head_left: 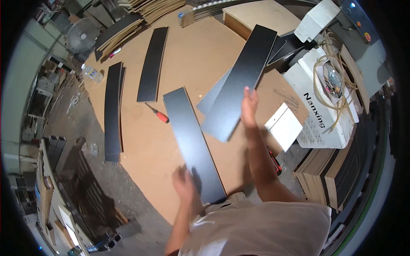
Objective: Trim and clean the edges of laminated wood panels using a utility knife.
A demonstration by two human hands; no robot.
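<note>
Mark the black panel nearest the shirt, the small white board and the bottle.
Black panel (194, 146), head view: face centre.
Small white board (285, 129), head view: upper face.
Bottle (92, 74), head view: body.

The single view looks from the person's head, above the left hand (183, 184) and the right hand (249, 106), facing down. It is near enough to show both forearms (262, 166), yet wide enough to take in the worktable (149, 173) beneath the hands and floor (91, 121) to their left.
</note>
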